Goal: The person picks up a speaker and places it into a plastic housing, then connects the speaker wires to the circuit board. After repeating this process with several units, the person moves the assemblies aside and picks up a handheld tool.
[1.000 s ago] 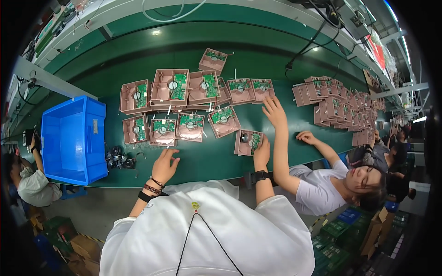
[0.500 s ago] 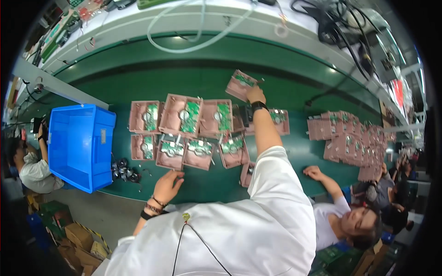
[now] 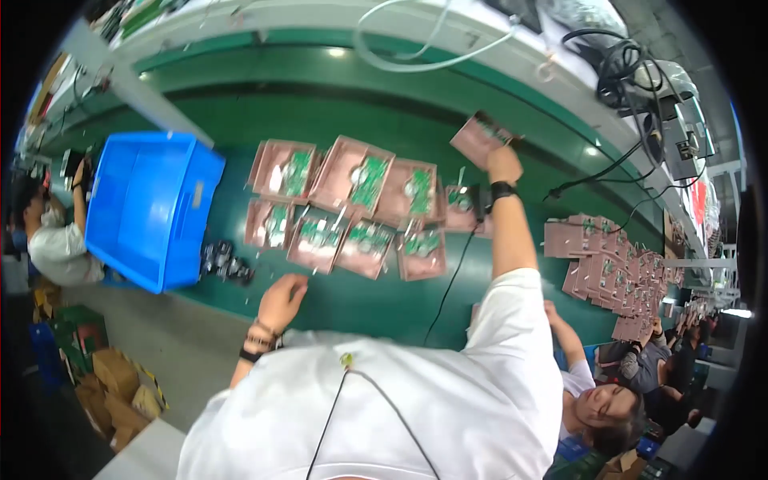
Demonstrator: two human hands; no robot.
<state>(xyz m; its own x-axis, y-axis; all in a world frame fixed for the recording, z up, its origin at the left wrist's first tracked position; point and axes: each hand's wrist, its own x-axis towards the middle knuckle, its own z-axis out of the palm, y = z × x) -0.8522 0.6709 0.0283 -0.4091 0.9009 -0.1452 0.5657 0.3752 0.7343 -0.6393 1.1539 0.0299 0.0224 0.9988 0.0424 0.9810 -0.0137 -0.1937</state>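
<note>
My right hand (image 3: 504, 166) reaches far out over the green bench and grips the edge of a pink plastic housing (image 3: 478, 142) with a circuit board in it. This housing is tilted and apart from the others. My left hand (image 3: 282, 302) holds nothing, its fingers apart, near the bench's front edge. Between the hands stand two rows of pink housings (image 3: 340, 172) with green circuit boards (image 3: 370, 182), some stacked. Beside my right wrist is a dark object (image 3: 481, 204), partly hidden by the arm; its kind is unclear.
A large blue bin (image 3: 182, 220) stands at the left, with a bundle of black parts (image 3: 228, 262) beside it. More pink housings (image 3: 604, 264) are piled at the right. A black cable (image 3: 450, 292) crosses the bench. One person (image 3: 604, 408) sits close at my right, another (image 3: 64, 240) at far left.
The whole view has shifted and turned. My right hand still holds the housing, now tilted more. The black cable across the bench has come into sight. My left hand stays near the front edge.
</note>
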